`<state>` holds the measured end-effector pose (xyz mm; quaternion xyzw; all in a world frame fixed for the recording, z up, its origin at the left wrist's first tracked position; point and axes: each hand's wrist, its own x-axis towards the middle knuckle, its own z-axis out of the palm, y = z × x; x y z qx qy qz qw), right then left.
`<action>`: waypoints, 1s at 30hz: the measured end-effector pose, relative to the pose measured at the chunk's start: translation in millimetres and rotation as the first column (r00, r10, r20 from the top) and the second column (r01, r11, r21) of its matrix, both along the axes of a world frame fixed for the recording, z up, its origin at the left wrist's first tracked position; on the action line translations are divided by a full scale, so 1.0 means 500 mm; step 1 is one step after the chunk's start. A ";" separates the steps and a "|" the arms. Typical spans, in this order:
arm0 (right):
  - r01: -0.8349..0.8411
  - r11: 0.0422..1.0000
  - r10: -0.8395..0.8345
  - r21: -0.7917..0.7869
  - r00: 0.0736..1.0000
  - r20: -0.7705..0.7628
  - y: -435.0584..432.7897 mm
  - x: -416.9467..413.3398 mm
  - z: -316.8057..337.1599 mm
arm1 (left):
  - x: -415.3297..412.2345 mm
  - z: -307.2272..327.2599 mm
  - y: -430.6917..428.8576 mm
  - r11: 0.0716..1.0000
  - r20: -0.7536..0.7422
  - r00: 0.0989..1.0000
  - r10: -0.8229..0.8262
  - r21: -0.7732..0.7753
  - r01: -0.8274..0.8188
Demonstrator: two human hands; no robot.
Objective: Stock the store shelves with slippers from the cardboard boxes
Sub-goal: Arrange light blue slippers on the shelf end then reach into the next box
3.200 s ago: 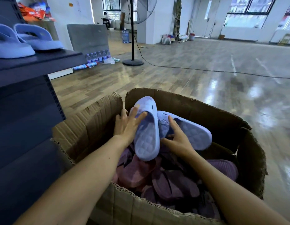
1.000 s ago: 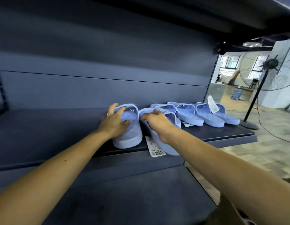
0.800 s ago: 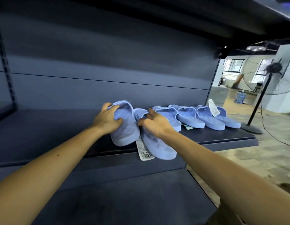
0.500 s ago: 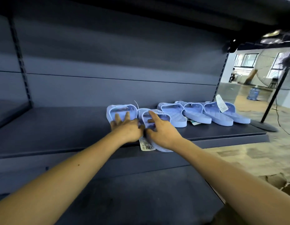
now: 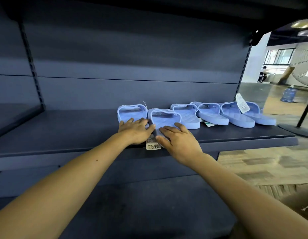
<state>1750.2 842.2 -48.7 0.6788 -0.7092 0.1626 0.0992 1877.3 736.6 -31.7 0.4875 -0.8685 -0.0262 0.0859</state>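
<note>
On the dark blue metal shelf [image 5: 63,133]: two light-blue quilted foam slippers are lying side by side near the front edge, toes pointing at the back panel; I am calling them the left slipper [image 5: 132,111] and the right slipper [image 5: 164,118].
Left hand [image 5: 136,131]: it is resting flat on the heel of the left slipper, fingers straight and slightly spread, gripping nothing.
Right hand [image 5: 179,140]: it is lying flat over the heel of the right slipper, fingers stretched forward and thumb out to the side; I am seeing no finger curling round anything.
White barcode tag [image 5: 152,144]: it is hanging over the shelf's front edge, between the two hands and just beside the right thumb.
Row of four more light-blue slippers [image 5: 210,115]: they are sitting further right on the same shelf, angled rightward; the nearest is just beside the right slipper.
White paper label [image 5: 242,105]: it is sticking up from the slippers at the row's far end.
Lower shelf [image 5: 132,204]: it is showing beneath both forearms, dark and matt.
Beyond the shelf end: a blue water bottle [image 5: 288,95] is standing on the floor, and a black fan stand [image 5: 298,131] is rising from its round base.
</note>
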 end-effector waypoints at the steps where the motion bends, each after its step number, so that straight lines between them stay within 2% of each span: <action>1: 0.029 0.999 -0.029 0.012 1.000 -0.006 -0.004 -0.001 0.005 | -0.001 -0.002 -0.004 1.000 -0.005 1.000 -0.003 -0.002 0.003; 5: 0.142 0.990 -0.141 0.024 0.989 -0.047 -0.035 0.005 0.017 | -0.008 -0.004 -0.021 0.999 -0.077 0.997 -0.016 -0.033 0.013; 8: 0.158 0.987 -0.158 0.030 0.987 0.012 -0.073 0.005 0.015 | -0.019 -0.002 -0.038 0.999 -0.118 0.993 -0.028 -0.017 0.027; 10: 0.164 0.982 -0.167 0.090 0.986 0.028 -0.096 -0.001 0.022 | -0.025 -0.003 -0.053 0.999 -0.133 0.990 -0.035 -0.003 0.035; 13: 0.183 0.966 -0.185 0.183 0.983 -0.010 -0.128 -0.010 0.036 | -0.022 -0.007 -0.066 0.998 -0.117 0.991 -0.067 0.013 0.069; 16: 0.203 0.963 -0.196 0.178 0.979 -0.053 -0.150 -0.009 0.036 | -0.015 -0.004 -0.062 0.995 -0.102 0.990 -0.098 0.018 0.100; 19: 0.199 0.966 -0.204 0.164 0.979 0.011 -0.146 -0.007 0.030 | -0.014 0.001 -0.053 0.993 -0.095 0.988 -0.119 -0.021 0.118; 22: 0.048 0.987 -0.078 0.153 0.978 0.193 -0.102 -0.017 0.028 | -0.015 -0.007 -0.049 0.987 -0.162 0.982 -0.102 -0.136 0.080; 24: -0.066 0.994 0.038 0.084 0.953 0.299 -0.040 -0.040 0.029 | -0.022 -0.009 -0.041 0.979 -0.251 0.964 -0.086 -0.202 0.035; 27: -0.041 0.999 0.035 0.026 0.978 0.205 0.071 -0.107 0.022 | -0.065 -0.004 -0.004 0.955 -0.340 0.925 -0.168 -0.288 0.067; 30: 0.080 0.992 -0.093 0.100 0.988 0.125 0.183 -0.186 0.006 | -0.152 0.004 0.085 0.922 -0.389 0.856 -0.341 -0.318 0.222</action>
